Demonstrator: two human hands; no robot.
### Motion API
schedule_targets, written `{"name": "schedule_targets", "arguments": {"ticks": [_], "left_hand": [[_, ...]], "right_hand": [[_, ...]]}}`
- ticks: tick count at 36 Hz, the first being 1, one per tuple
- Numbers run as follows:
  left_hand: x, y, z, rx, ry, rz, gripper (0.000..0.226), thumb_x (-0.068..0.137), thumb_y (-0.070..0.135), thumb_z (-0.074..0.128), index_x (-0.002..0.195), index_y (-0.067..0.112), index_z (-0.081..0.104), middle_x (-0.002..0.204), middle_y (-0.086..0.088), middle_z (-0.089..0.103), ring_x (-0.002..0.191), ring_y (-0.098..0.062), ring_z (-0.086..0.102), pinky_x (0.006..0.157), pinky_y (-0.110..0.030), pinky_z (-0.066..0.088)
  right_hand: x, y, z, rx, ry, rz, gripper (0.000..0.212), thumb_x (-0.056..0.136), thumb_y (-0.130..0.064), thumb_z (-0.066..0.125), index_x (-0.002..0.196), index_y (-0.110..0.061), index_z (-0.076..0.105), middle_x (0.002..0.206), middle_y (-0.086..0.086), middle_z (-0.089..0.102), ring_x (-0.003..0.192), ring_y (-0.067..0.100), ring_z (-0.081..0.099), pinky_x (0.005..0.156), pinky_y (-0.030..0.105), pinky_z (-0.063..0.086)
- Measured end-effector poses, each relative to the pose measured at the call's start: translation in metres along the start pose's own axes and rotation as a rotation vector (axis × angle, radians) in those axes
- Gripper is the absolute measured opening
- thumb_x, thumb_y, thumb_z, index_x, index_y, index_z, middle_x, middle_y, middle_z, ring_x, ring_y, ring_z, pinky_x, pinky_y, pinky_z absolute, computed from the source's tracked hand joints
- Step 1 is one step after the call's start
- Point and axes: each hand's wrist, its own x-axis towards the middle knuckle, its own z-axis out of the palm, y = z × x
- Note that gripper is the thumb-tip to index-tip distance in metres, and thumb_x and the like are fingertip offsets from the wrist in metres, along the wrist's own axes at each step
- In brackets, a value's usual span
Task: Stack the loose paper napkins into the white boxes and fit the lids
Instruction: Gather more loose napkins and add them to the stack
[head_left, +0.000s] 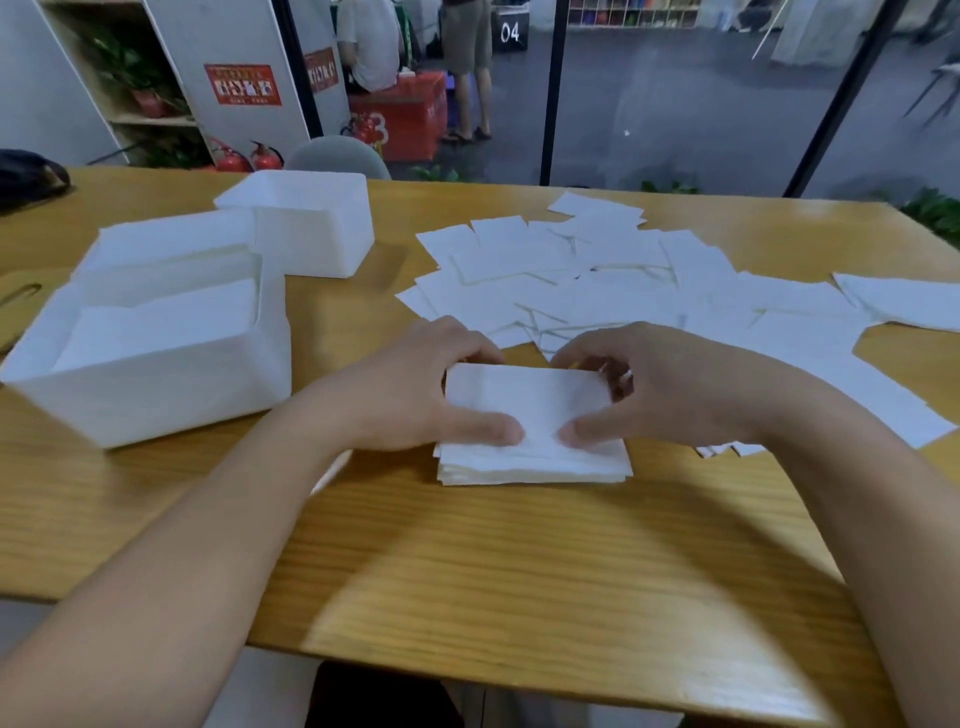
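A squared-up stack of white paper napkins (530, 410) lies on the wooden table in front of me. My left hand (415, 384) grips its left side, thumb on top and fingers curled over the far edge. My right hand (670, 384) grips the right side the same way. Many loose napkins (597, 275) are spread over the table behind and to the right. A white box (156, 384) at the left holds napkins inside. A second white box (306, 228) stands behind it. I cannot make out any lid.
The wooden table (467, 561) has bare surface between me and the stack. A dark object (26, 176) sits at the far left corner. A grey chair back (337, 156) rises behind the table. People and red crates stand beyond.
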Motion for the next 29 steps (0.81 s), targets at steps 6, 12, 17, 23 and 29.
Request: {"name": "schedule_targets", "arguments": {"ticks": [6, 12, 17, 23, 29], "left_hand": [[-0.016, -0.004, 0.015, -0.074, 0.086, -0.002, 0.091, 0.063, 0.093, 0.08, 0.143, 0.069, 0.044, 0.129, 0.046, 0.044, 0.132, 0.019, 0.038, 0.1, -0.023, 0.042], [-0.017, 0.0, 0.011, -0.345, 0.109, -0.06, 0.107, 0.059, 0.078, 0.096, 0.148, 0.075, 0.035, 0.123, 0.023, 0.068, 0.111, -0.001, 0.07, 0.099, -0.036, 0.057], [-0.028, 0.009, 0.022, -0.76, 0.295, -0.039, 0.072, 0.082, 0.039, 0.097, 0.142, 0.052, 0.058, 0.108, 0.003, 0.081, 0.098, -0.018, 0.076, 0.088, -0.043, 0.061], [-0.039, 0.029, 0.044, -0.943, 0.491, -0.025, 0.055, 0.089, 0.021, 0.084, 0.136, 0.038, 0.062, 0.118, 0.004, 0.077, 0.107, -0.016, 0.075, 0.086, -0.029, 0.06], [-0.046, 0.035, 0.058, -0.874, 0.517, -0.071, 0.075, 0.083, 0.022, 0.078, 0.145, 0.05, 0.046, 0.135, -0.007, 0.065, 0.116, -0.031, 0.069, 0.101, -0.061, 0.059]], "right_hand": [[0.001, -0.004, 0.002, -0.073, -0.131, 0.074, 0.048, 0.068, -0.071, 0.086, 0.106, -0.049, 0.067, 0.1, -0.017, 0.073, 0.089, 0.013, 0.072, 0.079, 0.05, 0.065], [-0.001, -0.008, 0.002, 0.058, -0.128, 0.028, 0.034, 0.075, -0.054, 0.089, 0.096, -0.031, 0.073, 0.088, -0.003, 0.072, 0.075, 0.017, 0.067, 0.064, 0.03, 0.045], [-0.009, -0.005, 0.014, 0.539, 0.135, -0.015, 0.028, 0.08, -0.027, 0.096, 0.1, -0.022, 0.077, 0.094, 0.005, 0.078, 0.085, 0.025, 0.076, 0.072, 0.033, 0.053], [-0.022, -0.016, 0.054, 0.922, 0.432, -0.096, 0.032, 0.091, -0.014, 0.085, 0.12, -0.025, 0.077, 0.118, 0.003, 0.082, 0.111, 0.025, 0.078, 0.096, 0.05, 0.06], [-0.029, -0.022, 0.076, 0.788, 0.468, -0.033, 0.043, 0.087, -0.038, 0.085, 0.127, -0.039, 0.066, 0.117, -0.007, 0.08, 0.107, 0.015, 0.077, 0.093, 0.048, 0.063]]}}
